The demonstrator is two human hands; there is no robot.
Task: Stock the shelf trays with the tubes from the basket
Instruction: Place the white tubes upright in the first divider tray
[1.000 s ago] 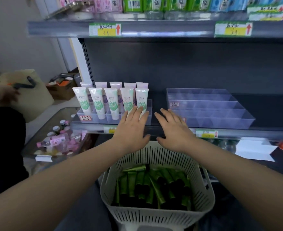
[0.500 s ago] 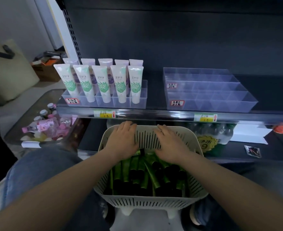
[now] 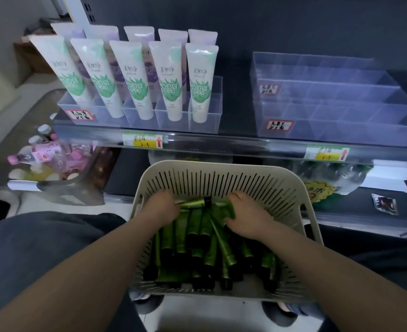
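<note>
Inside basket [image 3: 224, 180], below its far rim: pinching green tube [image 3: 194, 202] with left hand [image 3: 160, 209]; right hand [image 3: 249, 218] fingers curled among tubes [image 3: 197, 238], grip unclear.

My left hand [image 3: 160, 208] and right hand [image 3: 248, 218] sit side by side inside the basket [image 3: 221, 178], on the heap of tubes [image 3: 195, 243] lying in it. Between them one tube [image 3: 195, 202] lies crosswise. Beyond and above my hands runs the shelf [image 3: 233, 144]. On it, ahead of my left hand, the near tray [image 3: 204, 127] holds standing tubes [image 3: 169, 80] in two rows; ahead of my right sits the far tray [image 3: 341, 131]. Well out past my left hand is a bin of bottles [image 3: 51, 159].
</note>
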